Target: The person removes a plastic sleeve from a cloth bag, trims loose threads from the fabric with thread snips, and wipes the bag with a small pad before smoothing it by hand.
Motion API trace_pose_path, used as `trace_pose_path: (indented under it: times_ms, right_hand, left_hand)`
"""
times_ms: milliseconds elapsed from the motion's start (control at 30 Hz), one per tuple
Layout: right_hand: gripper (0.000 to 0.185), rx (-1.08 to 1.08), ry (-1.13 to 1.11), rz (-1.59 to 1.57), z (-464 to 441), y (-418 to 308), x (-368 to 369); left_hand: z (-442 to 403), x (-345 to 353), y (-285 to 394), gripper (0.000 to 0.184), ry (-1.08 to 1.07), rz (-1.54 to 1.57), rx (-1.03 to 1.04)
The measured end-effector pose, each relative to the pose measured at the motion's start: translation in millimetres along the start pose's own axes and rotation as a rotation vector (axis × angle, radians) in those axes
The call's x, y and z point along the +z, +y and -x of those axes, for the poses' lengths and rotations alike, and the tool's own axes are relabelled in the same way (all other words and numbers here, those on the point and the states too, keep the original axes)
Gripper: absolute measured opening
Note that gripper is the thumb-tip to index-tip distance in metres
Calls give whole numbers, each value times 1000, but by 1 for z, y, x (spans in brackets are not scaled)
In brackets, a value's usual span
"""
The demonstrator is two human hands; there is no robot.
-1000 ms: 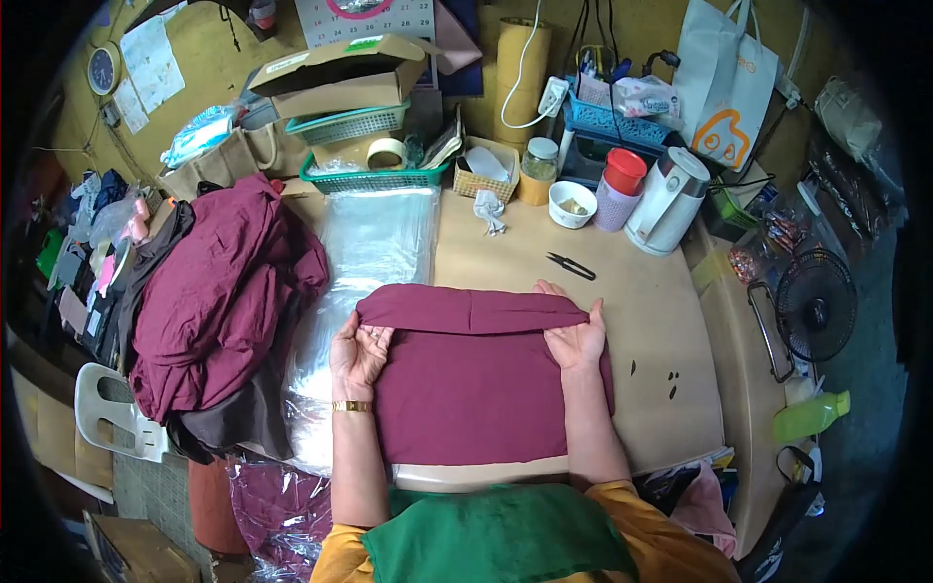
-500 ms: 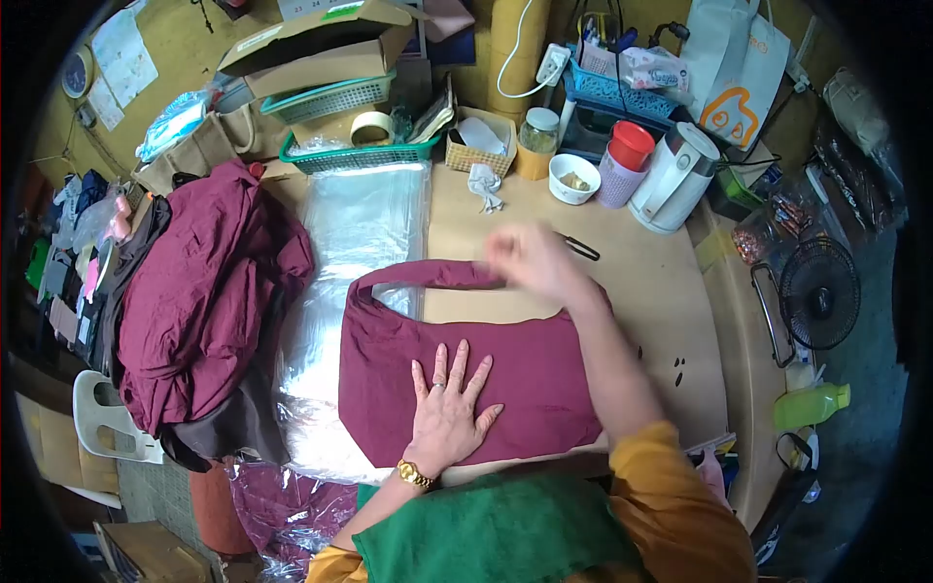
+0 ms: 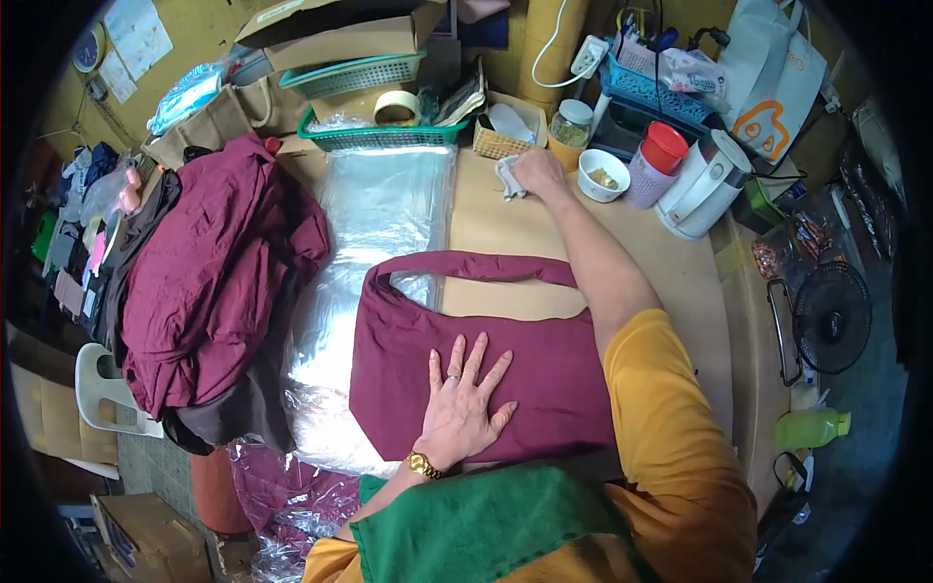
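A maroon fabric shoulder bag (image 3: 544, 379) lies flat on the table in front of me, its strap looped toward the far side. My left hand (image 3: 465, 403) rests palm down on the bag's body, fingers spread. Stretched out across the table, my right hand (image 3: 538, 175) is closed on a crumpled pale cloth (image 3: 510, 181) beside the small woven basket. My right forearm passes over the right end of the strap and hides it.
Clear plastic sleeves (image 3: 379, 223) lie left of the bag, beside a heap of maroon fabric (image 3: 214, 282). Along the back stand a green basket (image 3: 379, 136), woven basket (image 3: 501, 145), glass jar (image 3: 570, 126), white bowl (image 3: 602, 187), lidded cup (image 3: 651, 180) and white kettle (image 3: 702, 189).
My right hand has moved from above the strap to the far side and taken hold of the pale cloth. My left hand stays flat on the bag. The view has shifted slightly.
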State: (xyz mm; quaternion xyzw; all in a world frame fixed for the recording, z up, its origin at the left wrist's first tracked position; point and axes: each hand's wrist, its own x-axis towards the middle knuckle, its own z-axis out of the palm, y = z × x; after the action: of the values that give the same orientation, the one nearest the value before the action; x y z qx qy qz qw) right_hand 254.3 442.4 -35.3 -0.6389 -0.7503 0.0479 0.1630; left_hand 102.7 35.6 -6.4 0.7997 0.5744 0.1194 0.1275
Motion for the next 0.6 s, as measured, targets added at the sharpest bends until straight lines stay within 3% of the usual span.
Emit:
trace_pose_path:
  times_ms: [100, 167, 300, 367, 400, 467, 600]
  right_hand:
    - [24, 72, 140, -184, 25, -12, -21]
    - [28, -52, 256, -246, 30, -3, -11]
    - [27, -120, 265, -215, 51, -11, -13]
    - [28, 90, 21, -348, 42, -14, -12]
    - [28, 87, 19, -352, 37, -16, -10]
    - [25, 333, 35, -446, 28, -18, -9]
    - [27, 282, 6, -353, 29, -15, -23]
  left_hand:
    - [2, 1, 0, 69, 21, -16, 12]
    - [4, 4, 2, 69, 36, -24, 16]
    - [30, 5, 6, 70, -10, -44, 42]
    - [45, 3, 7, 70, -59, -39, 55]
    - [47, 2, 8, 70, -59, -43, 51]
    - [48, 0, 10, 72, -62, -4, 33]
    - [32, -8, 33, 72, -95, -112, -37]
